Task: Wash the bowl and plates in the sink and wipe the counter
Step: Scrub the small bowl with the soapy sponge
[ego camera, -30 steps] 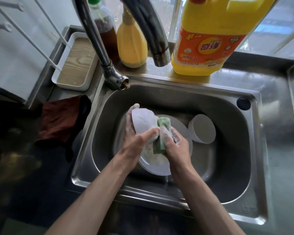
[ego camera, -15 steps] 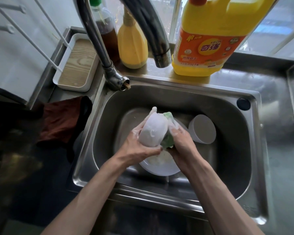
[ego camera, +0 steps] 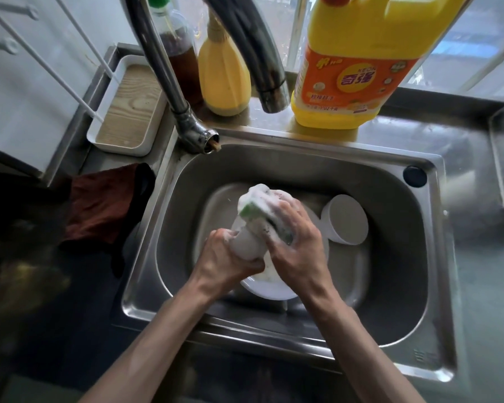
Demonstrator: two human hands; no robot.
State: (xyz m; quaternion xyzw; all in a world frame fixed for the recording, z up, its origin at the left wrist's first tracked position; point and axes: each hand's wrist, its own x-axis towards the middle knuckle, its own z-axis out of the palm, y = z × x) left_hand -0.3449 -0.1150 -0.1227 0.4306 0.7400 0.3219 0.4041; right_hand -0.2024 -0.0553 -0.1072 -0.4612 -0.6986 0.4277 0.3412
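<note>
Nearest me, two bare forearms reach over the front rim of the steel sink (ego camera: pixel 396 257). The left hand (ego camera: pixel 224 260) grips a soapy white bowl (ego camera: pixel 246 245) from below, fingers curled round it, and holds it above the basin. The right hand (ego camera: pixel 297 242) clutches a green sponge (ego camera: pixel 252 210) and presses it against the bowl's top, where foam is heaped. Under both hands a white plate (ego camera: pixel 269 289) lies on the sink floor, and a round white dish (ego camera: pixel 346 223) sits just right of it. A dark red cloth (ego camera: pixel 99 205) is draped on the counter to the left. Beyond, the tap (ego camera: pixel 271 94) hangs over the basin, with a yellow detergent jug (ego camera: pixel 352 68), a yellow squeeze bottle (ego camera: pixel 224 74) and a white tray (ego camera: pixel 128 109) along the back ledge.
</note>
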